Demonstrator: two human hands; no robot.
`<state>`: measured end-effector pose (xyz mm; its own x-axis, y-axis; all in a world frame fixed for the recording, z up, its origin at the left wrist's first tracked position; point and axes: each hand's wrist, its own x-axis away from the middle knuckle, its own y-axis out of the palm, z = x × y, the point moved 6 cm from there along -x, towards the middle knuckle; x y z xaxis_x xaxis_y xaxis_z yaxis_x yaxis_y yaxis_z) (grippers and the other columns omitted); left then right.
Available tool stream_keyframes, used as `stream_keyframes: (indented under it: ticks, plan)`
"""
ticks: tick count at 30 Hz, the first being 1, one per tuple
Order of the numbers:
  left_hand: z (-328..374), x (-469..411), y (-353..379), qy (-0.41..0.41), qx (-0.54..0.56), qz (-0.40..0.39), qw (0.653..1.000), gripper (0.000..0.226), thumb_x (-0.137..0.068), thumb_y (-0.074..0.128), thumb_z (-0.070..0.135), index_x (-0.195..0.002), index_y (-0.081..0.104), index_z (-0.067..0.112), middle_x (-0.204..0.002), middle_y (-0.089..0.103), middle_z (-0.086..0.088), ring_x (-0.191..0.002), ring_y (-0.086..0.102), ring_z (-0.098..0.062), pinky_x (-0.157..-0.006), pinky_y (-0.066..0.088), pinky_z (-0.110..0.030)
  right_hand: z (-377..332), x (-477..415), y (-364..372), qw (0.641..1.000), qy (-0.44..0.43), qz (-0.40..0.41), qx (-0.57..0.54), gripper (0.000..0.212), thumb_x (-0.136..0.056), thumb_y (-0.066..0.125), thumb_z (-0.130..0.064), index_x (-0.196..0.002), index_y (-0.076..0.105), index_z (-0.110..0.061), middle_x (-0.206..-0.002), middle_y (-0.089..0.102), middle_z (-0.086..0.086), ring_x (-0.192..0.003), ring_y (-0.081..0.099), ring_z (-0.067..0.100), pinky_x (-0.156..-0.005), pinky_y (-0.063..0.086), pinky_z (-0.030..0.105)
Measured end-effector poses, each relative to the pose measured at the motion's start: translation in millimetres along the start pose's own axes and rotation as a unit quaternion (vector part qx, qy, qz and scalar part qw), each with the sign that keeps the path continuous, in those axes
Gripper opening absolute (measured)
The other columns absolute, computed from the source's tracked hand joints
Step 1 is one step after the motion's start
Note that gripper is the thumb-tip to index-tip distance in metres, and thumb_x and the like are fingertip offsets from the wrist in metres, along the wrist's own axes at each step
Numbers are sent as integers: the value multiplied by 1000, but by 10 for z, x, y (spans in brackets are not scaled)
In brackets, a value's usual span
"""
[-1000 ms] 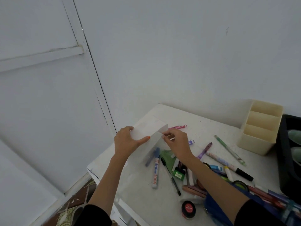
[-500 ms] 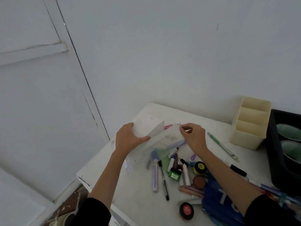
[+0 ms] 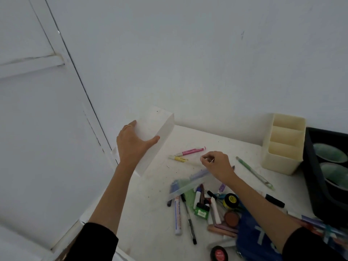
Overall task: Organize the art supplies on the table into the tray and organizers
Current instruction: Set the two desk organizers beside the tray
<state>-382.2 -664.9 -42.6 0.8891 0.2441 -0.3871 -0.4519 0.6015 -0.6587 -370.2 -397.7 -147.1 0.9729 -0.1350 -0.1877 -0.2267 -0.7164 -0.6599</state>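
My left hand (image 3: 131,142) grips a white open box organizer (image 3: 156,132) by its near end and holds it tilted above the table's left back corner. My right hand (image 3: 218,164) pinches the top edge of a clear plastic insert (image 3: 188,185), which slopes down over the heap of markers and pens (image 3: 178,213). A pink marker (image 3: 190,151) and a yellow one (image 3: 178,158) lie on the white table (image 3: 150,223) between my hands. A green pen (image 3: 254,172) lies to the right. The cream three-slot organizer (image 3: 282,147) stands against the wall.
A black tray (image 3: 312,176) holding two green bowls sits at the right edge. A blue pouch (image 3: 252,238), a yellow-lidded jar (image 3: 230,200) and a red-lidded jar (image 3: 219,254) lie near my right forearm. The wall is close behind and the table's edge drops off at the left.
The clear insert has come away from the white box. My left hand has lifted the box up and left, while my right hand carried the insert rightward over the markers.
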Motion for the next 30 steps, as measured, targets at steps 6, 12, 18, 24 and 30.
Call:
stream_keyframes:
  ticks: [6, 12, 18, 24, 30]
  plan:
    - [-14, -28, 135, -17, 47, -39, 998, 92, -63, 81, 50, -138, 42, 13, -138, 48, -3, -126, 45, -19, -108, 34, -38, 42, -31, 91, 998, 47, -27, 8, 14, -85, 65, -18, -86, 74, -7, -76, 67, 4, -57, 49, 2, -52, 36, 2]
    - [148, -39, 274, -37, 133, -79, 987, 91, -61, 82, 50, -137, 43, 16, -136, 49, -1, -121, 48, -18, -104, 41, -41, -81, -113, -117, 999, 46, -3, -2, 25, -88, 63, -35, -94, 69, -11, -86, 65, -2, -74, 55, 5, -66, 38, 13]
    - [577, -74, 453, -79, 331, -142, 930, 82, -56, 84, 50, -126, 56, 18, -119, 62, 5, -105, 61, -15, -90, 53, -36, -556, -258, -526, 894, 79, -47, -439, 46, -88, 57, -44, -120, 60, -12, -116, 65, 9, -100, 62, 23, -87, 50, 36]
    - [1098, 65, 692, -110, 517, -281, 801, 56, -68, 81, 38, -114, 64, 10, -107, 71, -5, -97, 68, -25, -84, 55, -45, -683, -192, -922, 880, 21, -66, -469, 54, -80, 68, -26, -130, 52, -15, -123, 63, 2, -110, 61, 20, -84, 52, 33]
    - [1389, 375, 1043, -162, 588, -407, 680, 36, -87, 62, 33, -111, 65, 7, -110, 68, -15, -101, 66, -31, -80, 55, -43, -417, -114, -1166, 873, 72, 31, -482, 82, -66, 82, -27, -137, 42, -23, -120, 64, 5, -103, 65, 22, -85, 53, 39]
